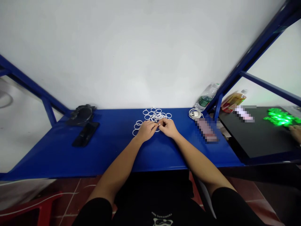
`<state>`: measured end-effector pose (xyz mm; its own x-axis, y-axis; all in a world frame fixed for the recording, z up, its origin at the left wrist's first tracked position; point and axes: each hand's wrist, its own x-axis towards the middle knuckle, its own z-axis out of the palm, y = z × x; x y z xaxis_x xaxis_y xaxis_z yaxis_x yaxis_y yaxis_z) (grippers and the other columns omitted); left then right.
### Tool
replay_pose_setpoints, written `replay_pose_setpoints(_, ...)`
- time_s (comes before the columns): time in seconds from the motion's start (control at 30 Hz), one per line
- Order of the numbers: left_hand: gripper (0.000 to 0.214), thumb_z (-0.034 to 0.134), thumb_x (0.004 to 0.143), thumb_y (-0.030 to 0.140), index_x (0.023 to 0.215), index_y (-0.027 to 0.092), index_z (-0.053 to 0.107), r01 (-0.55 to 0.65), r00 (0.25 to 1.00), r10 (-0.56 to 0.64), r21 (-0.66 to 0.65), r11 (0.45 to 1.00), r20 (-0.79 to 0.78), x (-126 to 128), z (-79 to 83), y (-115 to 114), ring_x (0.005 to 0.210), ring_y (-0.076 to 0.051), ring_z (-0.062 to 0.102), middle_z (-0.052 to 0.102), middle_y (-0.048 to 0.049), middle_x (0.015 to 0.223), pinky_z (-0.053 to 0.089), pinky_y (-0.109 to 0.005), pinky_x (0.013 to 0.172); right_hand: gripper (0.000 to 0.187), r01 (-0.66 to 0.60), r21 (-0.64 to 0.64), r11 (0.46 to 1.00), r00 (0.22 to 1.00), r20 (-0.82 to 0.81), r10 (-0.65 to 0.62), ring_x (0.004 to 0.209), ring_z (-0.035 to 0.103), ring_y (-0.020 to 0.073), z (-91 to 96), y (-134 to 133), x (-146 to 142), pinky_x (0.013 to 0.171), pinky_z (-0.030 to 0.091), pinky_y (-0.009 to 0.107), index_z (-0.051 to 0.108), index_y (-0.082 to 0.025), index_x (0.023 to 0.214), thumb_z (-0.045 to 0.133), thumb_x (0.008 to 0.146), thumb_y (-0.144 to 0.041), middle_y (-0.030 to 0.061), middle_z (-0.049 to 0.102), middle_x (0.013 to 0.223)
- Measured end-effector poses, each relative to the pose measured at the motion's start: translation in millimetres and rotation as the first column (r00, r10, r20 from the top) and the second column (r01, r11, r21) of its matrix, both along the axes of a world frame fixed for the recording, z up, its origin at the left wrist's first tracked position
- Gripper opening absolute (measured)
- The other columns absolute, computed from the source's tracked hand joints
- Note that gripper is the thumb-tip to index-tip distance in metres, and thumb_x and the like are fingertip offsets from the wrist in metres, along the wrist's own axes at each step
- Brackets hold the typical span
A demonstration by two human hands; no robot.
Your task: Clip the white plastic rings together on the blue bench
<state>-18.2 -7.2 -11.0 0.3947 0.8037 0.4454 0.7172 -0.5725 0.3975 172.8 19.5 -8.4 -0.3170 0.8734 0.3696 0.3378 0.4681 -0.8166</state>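
Several thin white rings [152, 113] lie in a loose, overlapping cluster on the blue table [113, 157], just beyond my hands. A few more white rings [135, 132] rest beside my left hand [147, 130]. My left hand and my right hand [168, 127] meet over the near side of the cluster, fingertips pinched close together. Between them shows a small whitish bit, apparently part of a white ring, though the fingers cover most of it. Both hands are closed on it.
To the left lie a black phone [86, 134] and a dark bundled object [81, 115]. A coiled white cable with charger [195, 114], a plastic bottle [207, 98] and a blurred-out item [207, 129] stand right. Beyond the blue frame, another person's hand [295, 131] is near glowing green pieces [281, 117].
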Motion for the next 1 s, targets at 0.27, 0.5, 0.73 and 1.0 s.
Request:
replay_pose_setpoints(0.27,0.026,0.053,0.105,0.034,0.095,0.023,0.075,-0.081,0.993,0.071,0.112,0.990,0.090,-9,3.4,6,0.093,-0.022,0.066,0.077,-0.0051,0.096,0.046,-0.039,0.089,0.028,0.086,-0.025,0.996,0.995,-0.053,-0.088,0.061,0.062,0.0142,-3.4,15,10,0.062,0.050,0.025,0.077,-0.018,0.092,0.053,0.077,-0.016,0.0026,0.076,0.082)
replay_pose_setpoints(0.5,0.018,0.063,0.096,0.031,0.101,0.023,0.079,-0.604,0.795,0.598,0.046,0.796,0.103,-60,-4.3,28,0.117,-0.031,0.060,0.072,-0.0107,0.125,0.042,-0.046,0.100,0.031,0.035,0.156,0.987,0.918,0.386,-0.093,0.098,0.072,0.0216,2.5,11,14,0.088,0.055,0.032,0.078,-0.023,0.110,0.058,0.088,-0.014,0.0052,0.079,0.110)
replay_pose_setpoints(0.73,0.033,0.065,0.093,0.049,0.076,0.025,0.079,-0.609,0.790,0.586,-0.122,0.784,-0.180,-63,-8.4,26,0.110,-0.033,0.061,0.076,-0.0089,0.113,0.033,-0.053,0.102,0.033,-0.061,0.119,0.991,0.817,0.577,-0.019,0.106,0.071,0.0222,9.2,7,13,0.089,0.053,0.031,0.075,-0.023,0.121,0.060,0.092,-0.014,0.0063,0.077,0.120)
replay_pose_setpoints(1.0,0.014,0.069,0.088,0.036,0.086,0.023,0.073,-0.616,0.787,0.596,-0.140,0.775,-0.160,-60,-4.1,23,0.109,-0.032,0.063,0.076,-0.0081,0.105,0.032,-0.053,0.107,0.036,-0.292,0.054,0.955,0.825,0.519,0.223,0.087,0.072,0.0169,-1.5,1,4,0.081,0.051,0.027,0.075,-0.023,0.122,0.064,0.090,-0.012,0.0026,0.079,0.102)
